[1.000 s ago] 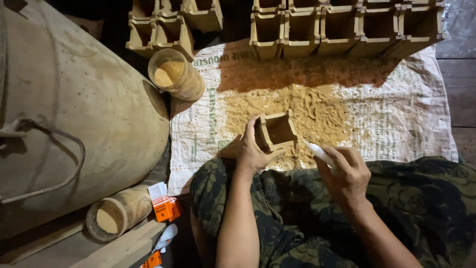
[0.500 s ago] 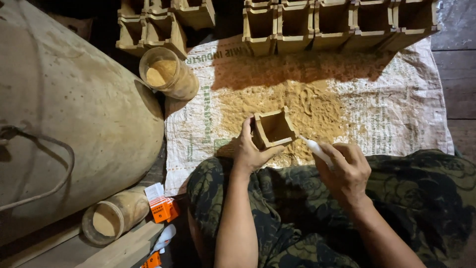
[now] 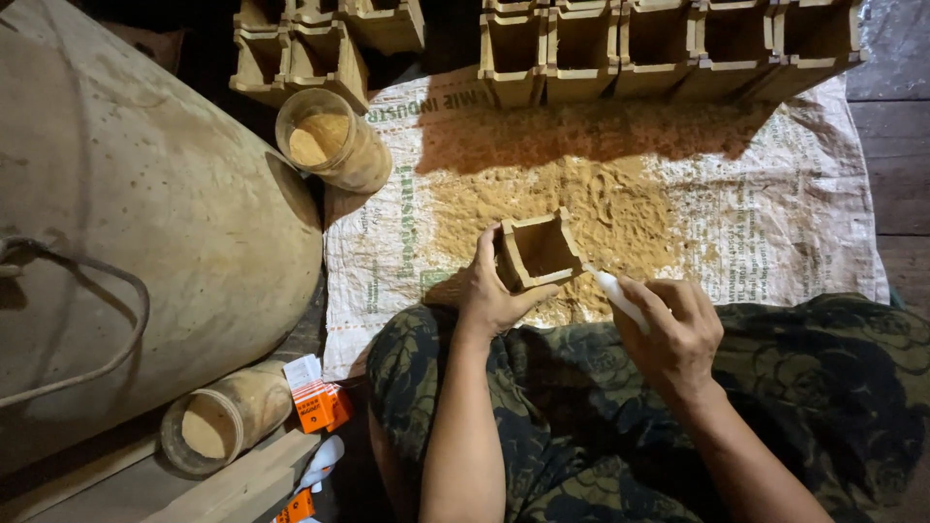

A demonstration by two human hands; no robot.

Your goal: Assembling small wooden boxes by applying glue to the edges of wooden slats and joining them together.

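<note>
Far left: big tan sack (image 3: 145, 223); lower left, a jar (image 3: 228, 418) lying on its side. Upper left, open jar of sawdust (image 3: 329, 140). Centre: left hand (image 3: 489, 291), fingers wrapped round a small wooden box (image 3: 538, 252) over sawdust-strewn woven sheet (image 3: 775, 194). Right hand (image 3: 673, 334) pinches a white tube (image 3: 618, 298), tip touching the box.

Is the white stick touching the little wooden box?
Touching. In the head view the tip of the white stick in the right hand meets the lower right corner of the box, which the left hand grips.
</note>
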